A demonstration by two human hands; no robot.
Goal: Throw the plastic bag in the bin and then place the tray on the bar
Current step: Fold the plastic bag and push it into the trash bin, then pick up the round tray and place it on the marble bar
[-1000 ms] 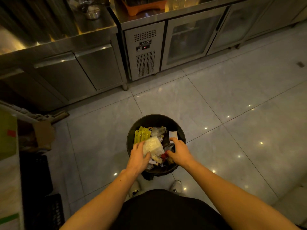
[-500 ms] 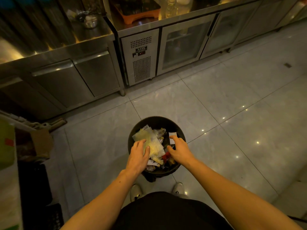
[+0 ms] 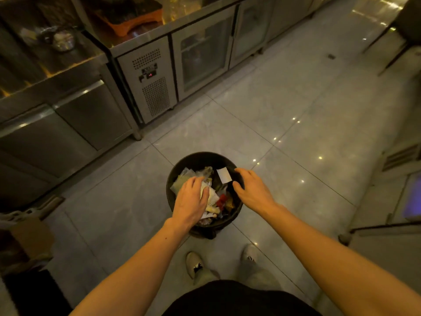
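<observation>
A round black bin (image 3: 200, 157) stands on the tiled floor in front of my feet, full of wrappers and paper. The clear plastic bag (image 3: 182, 179) lies on top of the rubbish at the bin's left side. My left hand (image 3: 191, 201) is spread palm down over it, with the fingertips on the bag and the thumb on a white paper. My right hand (image 3: 251, 190) curves over the bin's right rim with its fingers apart and nothing in it. An orange tray (image 3: 127, 19) sits on the steel counter at the back.
Steel counters with under-counter fridges (image 3: 202, 51) run along the back and left. A cardboard box (image 3: 29, 238) and dark crates stand at the left. Chair legs (image 3: 387, 53) and a low cabinet (image 3: 387, 229) are on the right. My shoes (image 3: 193, 263) are just behind the bin.
The bag went from raised in my left hand to lying flat in the bin under that hand. My right hand shifted outward to the bin's right rim.
</observation>
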